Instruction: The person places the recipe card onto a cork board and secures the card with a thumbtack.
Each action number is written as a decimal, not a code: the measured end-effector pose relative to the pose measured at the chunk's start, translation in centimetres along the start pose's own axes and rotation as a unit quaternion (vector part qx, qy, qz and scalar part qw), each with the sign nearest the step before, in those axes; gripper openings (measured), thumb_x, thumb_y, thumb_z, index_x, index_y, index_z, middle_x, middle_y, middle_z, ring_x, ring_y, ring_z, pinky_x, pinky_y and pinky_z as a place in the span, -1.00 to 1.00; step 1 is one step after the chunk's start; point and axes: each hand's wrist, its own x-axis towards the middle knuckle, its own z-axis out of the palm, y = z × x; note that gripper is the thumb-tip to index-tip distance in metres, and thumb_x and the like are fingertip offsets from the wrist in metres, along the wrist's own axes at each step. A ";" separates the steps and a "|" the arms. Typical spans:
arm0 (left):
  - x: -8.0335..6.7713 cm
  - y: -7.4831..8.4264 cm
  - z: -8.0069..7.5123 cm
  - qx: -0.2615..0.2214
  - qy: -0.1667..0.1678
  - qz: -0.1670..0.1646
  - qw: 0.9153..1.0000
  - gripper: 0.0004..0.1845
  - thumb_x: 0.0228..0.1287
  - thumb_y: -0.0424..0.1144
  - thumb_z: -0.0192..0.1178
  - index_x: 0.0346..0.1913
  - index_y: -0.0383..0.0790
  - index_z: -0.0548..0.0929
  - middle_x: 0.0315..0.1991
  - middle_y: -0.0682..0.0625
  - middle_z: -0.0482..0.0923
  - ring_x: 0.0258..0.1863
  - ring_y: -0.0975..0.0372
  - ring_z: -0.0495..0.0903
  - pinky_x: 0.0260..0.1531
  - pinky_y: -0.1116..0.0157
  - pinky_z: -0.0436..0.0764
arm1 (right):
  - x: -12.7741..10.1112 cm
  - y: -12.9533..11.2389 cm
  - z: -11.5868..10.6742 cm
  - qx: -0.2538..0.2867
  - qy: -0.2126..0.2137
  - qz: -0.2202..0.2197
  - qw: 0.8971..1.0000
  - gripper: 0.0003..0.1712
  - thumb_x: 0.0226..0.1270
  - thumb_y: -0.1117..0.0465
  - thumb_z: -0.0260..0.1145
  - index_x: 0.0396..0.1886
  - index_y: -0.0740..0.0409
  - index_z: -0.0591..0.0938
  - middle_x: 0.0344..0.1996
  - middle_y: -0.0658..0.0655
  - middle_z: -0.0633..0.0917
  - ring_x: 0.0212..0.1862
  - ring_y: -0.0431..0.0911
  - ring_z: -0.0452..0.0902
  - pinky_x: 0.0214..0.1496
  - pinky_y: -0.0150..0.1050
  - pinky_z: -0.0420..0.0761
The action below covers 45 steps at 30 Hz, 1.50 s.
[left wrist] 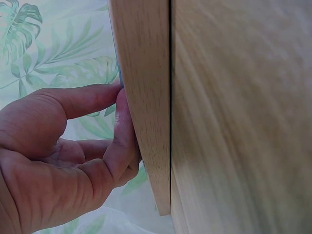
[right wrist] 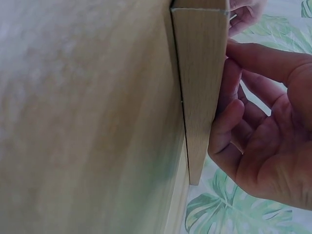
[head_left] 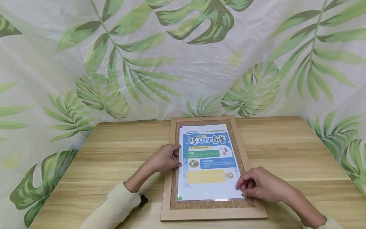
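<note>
A rectangular cork board (head_left: 212,204) in a pale wooden frame (head_left: 213,217) is laid flat near the middle of the table (head_left: 120,149), its long sides running away from the person. The table is of light wood with a straight lengthwise grain and a matt surface. A glossy laminated sheet (head_left: 208,159), printed in blue, white and yellow with large characters at the top, is laid on the cork and covers most of it. A small green pin (head_left: 179,198) is seen at the sheet's near left corner and a purple one (head_left: 181,126) at its far left corner.

The left hand (head_left: 165,158) is rested on the left rail of the frame, forearm angled in from the near left, in a cream sleeve (head_left: 110,208). Its fingers are curled, and thumb and fingertips are pressed against the left edge of the sheet; in the left wrist view the thumb (left wrist: 119,141) and forefinger are seen closed on the thin edge beside the frame.

The right hand (head_left: 258,185) is placed at the sheet's near right corner, wrist low on the table, fingers bent inward. The fingertips (head_left: 241,187) are pinched at that corner; whether a pin is held there cannot be told.

A thin fabric backdrop (head_left: 183,57) printed with green leaves is hung behind and around the table.
</note>
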 end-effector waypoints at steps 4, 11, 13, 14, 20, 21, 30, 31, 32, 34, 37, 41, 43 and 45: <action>-0.1 -0.1 -0.1 -0.003 0.000 -0.002 1.000 -0.23 0.05 -0.45 0.47 0.35 -0.49 0.39 -0.30 -0.10 0.51 -0.42 0.24 0.53 -0.47 0.35 0.53 | 0.2 -0.2 0.2 -0.009 0.004 -0.001 1.000 -0.79 0.17 0.35 0.44 -0.34 -0.11 0.73 -0.50 -0.16 0.62 -0.44 -0.34 0.51 -0.39 -0.39 0.59; -0.2 -0.2 -0.1 -0.008 -0.002 -0.004 1.000 -0.20 0.06 -0.45 0.46 0.38 -0.50 0.35 -0.28 -0.10 0.52 -0.41 0.23 0.54 -0.47 0.36 0.53 | 0.4 -0.2 0.3 -0.016 0.004 0.004 1.000 -0.77 0.15 0.36 0.44 -0.35 -0.12 0.72 -0.51 -0.17 0.61 -0.45 -0.34 0.50 -0.41 -0.39 0.57; -0.3 -0.2 0.0 -0.011 -0.003 -0.005 1.000 -0.18 0.06 -0.45 0.46 0.39 -0.50 0.33 -0.28 -0.10 0.52 -0.41 0.23 0.54 -0.47 0.36 0.53 | 0.3 -0.1 0.4 -0.011 0.002 -0.001 1.000 -0.78 0.16 0.35 0.44 -0.34 -0.12 0.72 -0.51 -0.17 0.61 -0.45 -0.35 0.50 -0.41 -0.39 0.57; -0.4 -0.2 0.0 -0.012 -0.003 -0.005 1.000 -0.20 0.06 -0.45 0.46 0.39 -0.50 0.35 -0.28 -0.11 0.52 -0.41 0.23 0.55 -0.47 0.36 0.53 | 0.2 0.0 0.4 -0.007 0.001 -0.006 1.000 -0.78 0.16 0.35 0.44 -0.34 -0.11 0.72 -0.50 -0.17 0.61 -0.45 -0.35 0.50 -0.41 -0.39 0.58; -0.5 -0.3 0.2 -0.011 -0.005 -0.003 1.000 -0.21 0.06 -0.45 0.45 0.37 -0.51 0.35 -0.27 -0.12 0.52 -0.42 0.23 0.55 -0.49 0.36 0.54 | -0.1 0.7 0.4 0.008 -0.004 -0.032 0.999 -0.82 0.22 0.30 0.43 -0.30 -0.12 0.71 -0.48 -0.18 0.62 -0.44 -0.36 0.51 -0.42 -0.38 0.59; -0.5 -0.2 0.2 -0.010 -0.005 -0.003 1.000 -0.20 0.06 -0.45 0.45 0.38 -0.51 0.34 -0.26 -0.11 0.52 -0.41 0.23 0.55 -0.48 0.36 0.54 | -0.2 0.7 0.4 0.009 -0.005 -0.032 0.999 -0.83 0.22 0.29 0.43 -0.29 -0.12 0.71 -0.47 -0.17 0.62 -0.44 -0.36 0.51 -0.42 -0.38 0.59; -0.3 -0.2 0.3 -0.008 -0.004 0.004 1.000 -0.24 0.06 -0.44 0.46 0.35 -0.50 0.38 -0.28 -0.11 0.52 -0.41 0.24 0.56 -0.48 0.36 0.54 | -0.3 0.9 0.4 0.011 -0.008 -0.037 0.999 -0.86 0.25 0.26 0.42 -0.27 -0.10 0.70 -0.46 -0.18 0.61 -0.44 -0.37 0.51 -0.42 -0.39 0.58; -0.3 -0.2 0.3 -0.008 -0.004 0.005 1.000 -0.25 0.06 -0.44 0.46 0.34 -0.50 0.39 -0.28 -0.11 0.52 -0.41 0.24 0.56 -0.48 0.36 0.54 | -0.2 1.0 0.3 0.011 -0.008 -0.038 0.999 -0.86 0.26 0.26 0.42 -0.26 -0.10 0.70 -0.46 -0.18 0.61 -0.44 -0.37 0.51 -0.42 -0.39 0.58; -0.3 -0.2 0.3 -0.008 -0.004 0.006 1.000 -0.26 0.06 -0.44 0.46 0.33 -0.49 0.40 -0.28 -0.11 0.52 -0.41 0.24 0.56 -0.48 0.36 0.54 | -0.2 1.0 0.3 0.011 -0.008 -0.037 0.999 -0.87 0.26 0.25 0.42 -0.26 -0.10 0.70 -0.46 -0.18 0.61 -0.44 -0.37 0.51 -0.42 -0.39 0.58; -0.3 -0.3 0.3 -0.010 -0.003 0.008 1.000 -0.30 0.06 -0.44 0.46 0.29 -0.49 0.44 -0.29 -0.11 0.51 -0.42 0.24 0.56 -0.50 0.36 0.53 | -0.2 1.0 0.3 0.012 -0.007 -0.038 0.999 -0.88 0.27 0.23 0.42 -0.25 -0.09 0.70 -0.46 -0.17 0.61 -0.44 -0.36 0.51 -0.42 -0.39 0.58; -0.2 -0.4 0.2 -0.010 -0.004 0.011 1.000 -0.51 0.07 -0.43 0.46 0.08 -0.46 0.55 -0.34 -0.10 0.51 -0.46 0.25 0.54 -0.54 0.38 0.48 | -0.1 1.1 0.3 0.015 -0.006 -0.037 0.999 -0.90 0.27 0.21 0.42 -0.25 -0.08 0.70 -0.47 -0.16 0.62 -0.45 -0.36 0.51 -0.42 -0.38 0.58; -0.3 -0.5 0.1 -0.001 0.000 0.014 1.000 -0.72 0.07 -0.41 0.46 -0.23 -0.35 0.56 -0.40 -0.08 0.51 -0.50 0.26 0.52 -0.58 0.40 0.44 | 0.0 1.1 0.4 0.020 -0.006 -0.037 0.999 -0.92 0.28 0.19 0.42 -0.24 -0.07 0.70 -0.48 -0.16 0.62 -0.45 -0.36 0.51 -0.43 -0.39 0.57; -0.4 -0.4 0.0 0.005 0.004 0.016 1.000 -0.74 0.07 -0.40 0.46 -0.26 -0.33 0.57 -0.42 -0.06 0.52 -0.51 0.26 0.52 -0.58 0.39 0.45 | 0.1 1.2 0.4 0.020 -0.007 -0.039 0.999 -0.92 0.29 0.17 0.41 -0.24 -0.07 0.70 -0.48 -0.16 0.62 -0.45 -0.36 0.51 -0.44 -0.39 0.57; -0.5 -0.4 -0.1 0.012 0.009 0.016 1.000 -0.75 0.08 -0.39 0.47 -0.26 -0.32 0.58 -0.42 -0.05 0.53 -0.51 0.26 0.52 -0.57 0.38 0.46 | 0.1 1.2 0.3 0.019 -0.007 -0.041 0.999 -0.93 0.30 0.16 0.41 -0.24 -0.07 0.70 -0.48 -0.16 0.62 -0.45 -0.36 0.50 -0.43 -0.39 0.57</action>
